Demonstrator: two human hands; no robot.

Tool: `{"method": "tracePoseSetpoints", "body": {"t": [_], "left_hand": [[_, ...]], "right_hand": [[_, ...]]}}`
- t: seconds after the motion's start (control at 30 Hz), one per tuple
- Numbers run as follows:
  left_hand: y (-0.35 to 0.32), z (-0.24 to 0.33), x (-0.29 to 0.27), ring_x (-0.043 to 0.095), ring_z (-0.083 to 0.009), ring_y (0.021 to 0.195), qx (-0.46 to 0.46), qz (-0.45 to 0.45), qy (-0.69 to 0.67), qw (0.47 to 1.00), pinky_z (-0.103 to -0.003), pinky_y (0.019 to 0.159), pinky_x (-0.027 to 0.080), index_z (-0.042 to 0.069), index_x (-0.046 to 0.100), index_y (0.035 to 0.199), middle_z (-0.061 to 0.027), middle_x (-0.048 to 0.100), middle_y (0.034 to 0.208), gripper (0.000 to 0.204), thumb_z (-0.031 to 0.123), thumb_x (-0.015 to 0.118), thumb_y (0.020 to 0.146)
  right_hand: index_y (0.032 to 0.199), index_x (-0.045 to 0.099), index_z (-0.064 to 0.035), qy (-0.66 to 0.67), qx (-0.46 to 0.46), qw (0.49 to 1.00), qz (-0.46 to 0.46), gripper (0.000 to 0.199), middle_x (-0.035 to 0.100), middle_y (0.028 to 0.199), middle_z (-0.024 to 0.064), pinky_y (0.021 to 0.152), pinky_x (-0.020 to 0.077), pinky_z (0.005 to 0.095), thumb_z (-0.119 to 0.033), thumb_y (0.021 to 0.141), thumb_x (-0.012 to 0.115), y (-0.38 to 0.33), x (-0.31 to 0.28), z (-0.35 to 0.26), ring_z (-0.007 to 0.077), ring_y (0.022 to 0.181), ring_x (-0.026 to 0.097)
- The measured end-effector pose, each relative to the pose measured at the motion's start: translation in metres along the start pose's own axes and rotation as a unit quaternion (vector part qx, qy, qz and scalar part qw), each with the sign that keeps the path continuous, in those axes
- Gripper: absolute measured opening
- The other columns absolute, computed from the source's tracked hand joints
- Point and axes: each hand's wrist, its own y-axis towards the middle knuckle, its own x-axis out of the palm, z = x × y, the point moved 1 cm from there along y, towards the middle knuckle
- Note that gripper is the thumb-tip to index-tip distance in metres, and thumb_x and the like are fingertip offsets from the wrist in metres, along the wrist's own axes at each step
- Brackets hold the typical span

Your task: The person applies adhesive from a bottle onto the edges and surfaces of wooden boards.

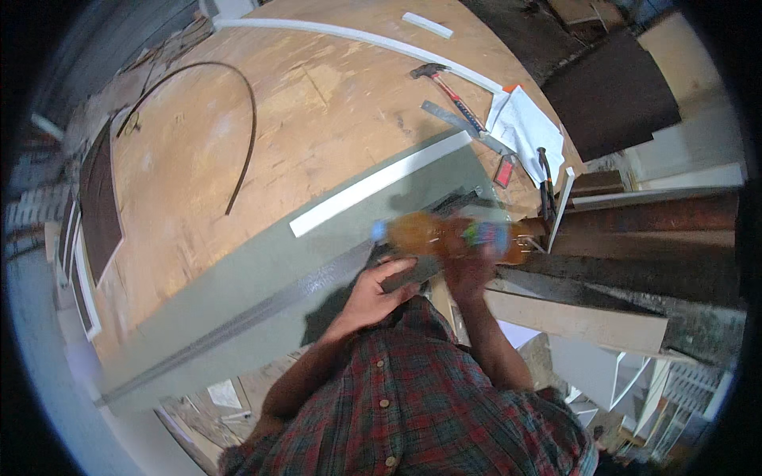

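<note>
A plastic bottle of amber liquid (419, 233) with a blue cap and a coloured label lies sideways in the air, blurred by motion. My right hand (468, 274) is wrapped round its label end. Below the capped end, my left hand (376, 295) has its fingers apart and holds nothing. Under both hands is a grey-green sheet (238, 278) on the worktable, with a shiny dark band (309, 284) running along it. A white strip (381, 184) rests on the sheet, beyond the bottle.
Toward the far right of the wooden tabletop (182, 159) are a hammer (451, 94), a metal ruler (444, 115), crumpled white paper (528, 131), a small red object (504, 170) and dark-handled pincers (545, 181). A dark curved strip (252, 119) lies at left. Rusty beams (643, 230) flank the table's right side.
</note>
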Motion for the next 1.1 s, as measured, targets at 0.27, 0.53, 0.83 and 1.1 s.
{"method": "tracePoseSetpoints", "body": {"t": [0.27,0.53,0.83,1.1], "left_hand": [[0.016,-0.080,-0.006,0.036,-0.0289,0.141,0.126,0.064,0.494,0.858,-0.051,0.115,0.026,0.016,0.045,0.146,-0.0097,0.038,0.154,0.052,0.036,0.050,0.098],[0.026,-0.131,0.013,0.032,-0.0261,0.144,0.128,0.071,0.553,0.820,-0.051,0.117,0.024,0.017,0.040,0.149,-0.0033,0.040,0.154,0.061,0.048,0.048,0.098],[0.029,-0.119,0.014,0.033,-0.0256,0.143,0.110,0.063,0.508,0.852,-0.053,0.117,0.023,0.016,0.042,0.147,-0.0043,0.041,0.151,0.059,0.044,0.052,0.096],[0.031,-0.120,0.014,0.033,-0.0244,0.143,0.099,0.064,0.477,0.871,-0.053,0.117,0.023,0.017,0.043,0.146,-0.0026,0.041,0.152,0.059,0.038,0.057,0.092]], "right_hand": [[0.129,0.051,-0.0077,0.020,-0.039,0.987,0.154,0.047,0.062,0.119,0.0067,0.091,0.0530,0.0384,-0.045,0.102,0.046,0.025,-0.057,-0.089,0.0206,0.109,0.061],[0.115,0.057,-0.0030,-0.218,-0.108,0.939,0.244,0.033,0.067,0.100,0.0081,0.069,0.0579,0.0342,-0.009,0.086,0.072,0.053,-0.024,-0.060,0.0190,0.086,0.067],[0.112,0.060,-0.0006,-0.547,-0.188,0.816,0.013,0.044,0.065,0.102,0.0078,0.083,0.0517,0.0358,-0.012,0.077,0.083,0.051,-0.027,-0.001,0.0186,0.094,0.063],[0.110,0.063,0.0018,-0.610,-0.147,0.773,0.096,0.039,0.067,0.105,0.0109,0.087,0.0497,0.0355,-0.011,0.079,0.081,0.096,-0.035,-0.062,0.0198,0.096,0.064]]}}
